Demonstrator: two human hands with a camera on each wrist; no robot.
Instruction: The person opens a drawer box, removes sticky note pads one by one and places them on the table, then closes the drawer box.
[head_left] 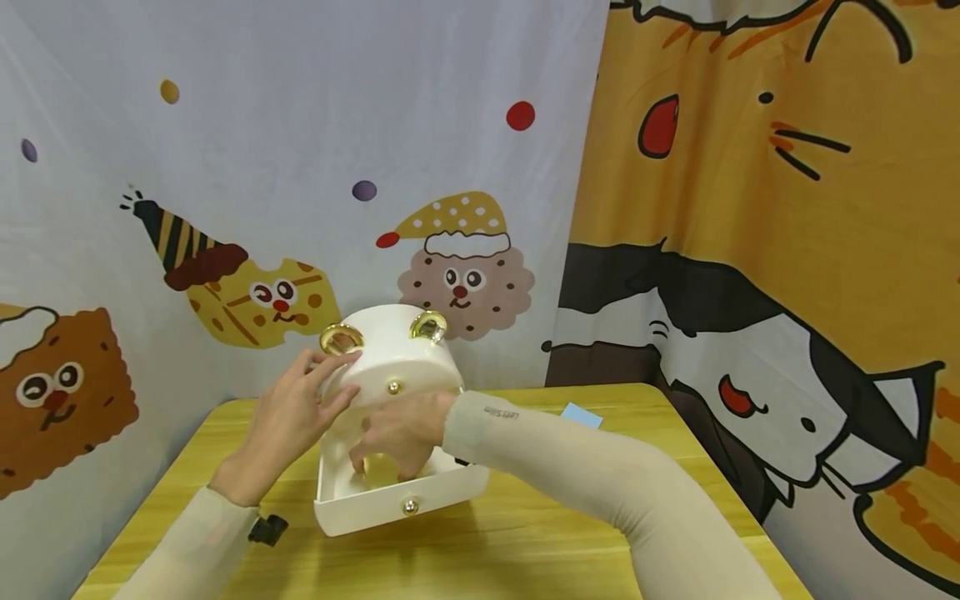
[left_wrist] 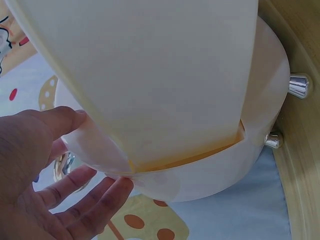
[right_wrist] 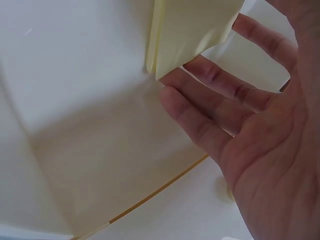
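Currently, the right hand [head_left: 408, 429] pinches a pale yellow pad [right_wrist: 200, 35] inside the pulled-out drawer [head_left: 363, 517].
Loosely spread, the left hand [head_left: 291, 417] touches the white cabinet [head_left: 397, 360] standing on the worktop [head_left: 555, 517].

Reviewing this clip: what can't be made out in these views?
Right wrist view: top of the pale yellow pad, cut off by the upper edge.
Head view: inside of the white drawer, partly covered by the right hand.
Left wrist view: the drawer's inside, hidden by its outer wall.
Head view: the black object beside the left sleeve, too small to identify.
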